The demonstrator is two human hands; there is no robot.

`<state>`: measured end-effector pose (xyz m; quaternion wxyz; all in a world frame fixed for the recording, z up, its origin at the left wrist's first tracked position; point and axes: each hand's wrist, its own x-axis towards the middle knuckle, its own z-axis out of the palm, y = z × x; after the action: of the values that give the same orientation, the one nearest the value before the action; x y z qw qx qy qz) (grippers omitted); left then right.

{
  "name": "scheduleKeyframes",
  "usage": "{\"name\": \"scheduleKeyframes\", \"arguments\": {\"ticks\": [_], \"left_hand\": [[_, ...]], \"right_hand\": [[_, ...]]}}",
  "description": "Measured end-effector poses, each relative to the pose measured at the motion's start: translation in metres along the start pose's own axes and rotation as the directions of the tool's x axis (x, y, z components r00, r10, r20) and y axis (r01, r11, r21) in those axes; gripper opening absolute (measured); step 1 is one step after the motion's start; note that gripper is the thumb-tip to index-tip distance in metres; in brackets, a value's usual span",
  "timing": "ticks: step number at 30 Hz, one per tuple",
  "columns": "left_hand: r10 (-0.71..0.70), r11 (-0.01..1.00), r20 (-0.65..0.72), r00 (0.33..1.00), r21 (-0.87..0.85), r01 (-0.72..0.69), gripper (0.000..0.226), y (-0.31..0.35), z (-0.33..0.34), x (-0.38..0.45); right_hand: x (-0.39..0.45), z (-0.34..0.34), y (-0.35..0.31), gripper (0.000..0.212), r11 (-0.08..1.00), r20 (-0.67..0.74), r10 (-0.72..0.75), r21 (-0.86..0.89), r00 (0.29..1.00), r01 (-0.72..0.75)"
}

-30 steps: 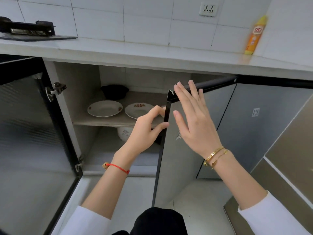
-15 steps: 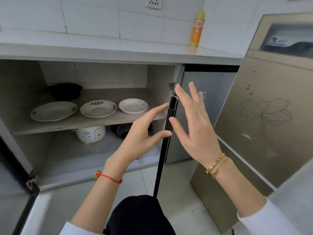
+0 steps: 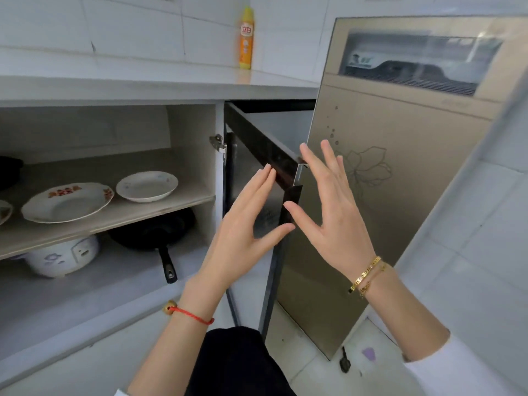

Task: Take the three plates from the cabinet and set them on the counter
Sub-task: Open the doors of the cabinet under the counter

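Observation:
The cabinet (image 3: 194, 130) under the counter (image 3: 143, 87) stands open. On its upper shelf (image 3: 128, 215) lie a white plate (image 3: 147, 185) at the right, a plate with red flowers (image 3: 67, 202) left of it, and the rim of a third plate (image 3: 4, 211) cut off by the left edge. My left hand (image 3: 243, 232) and my right hand (image 3: 328, 212) are spread flat on either side of the black cabinet door's (image 3: 265, 147) free corner. Both hold nothing.
Below the shelf sit a white rice cooker (image 3: 61, 257) and a black frying pan (image 3: 155, 231) with its handle pointing out. A yellow bottle (image 3: 247, 38) stands on the counter at the back. A gold-coloured appliance (image 3: 385, 181) stands right of the door.
The right cabinet door has swung further open to the right with both hands at its corner. The view has turned right, so the plates now sit at the left.

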<state>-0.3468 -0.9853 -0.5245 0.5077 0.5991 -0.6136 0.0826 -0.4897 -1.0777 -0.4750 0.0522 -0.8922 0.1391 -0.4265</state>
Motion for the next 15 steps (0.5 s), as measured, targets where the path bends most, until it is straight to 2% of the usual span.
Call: {"name": "scheduleKeyframes", "arguments": {"ticks": [11, 15], "left_hand": [[0.047, 0.995, 0.118, 0.992, 0.078, -0.057, 0.086, 0.012, 0.068, 0.038], [0.037, 0.996, 0.152, 0.988, 0.078, -0.05, 0.087, 0.01, 0.088, 0.053]], "right_hand": [[-0.002, -0.029, 0.069, 0.07, 0.962, -0.066, 0.155, -0.217, 0.986, -0.166], [0.003, -0.038, 0.092, 0.071, 0.922, -0.084, 0.142, -0.352, 0.986, -0.163]]}}
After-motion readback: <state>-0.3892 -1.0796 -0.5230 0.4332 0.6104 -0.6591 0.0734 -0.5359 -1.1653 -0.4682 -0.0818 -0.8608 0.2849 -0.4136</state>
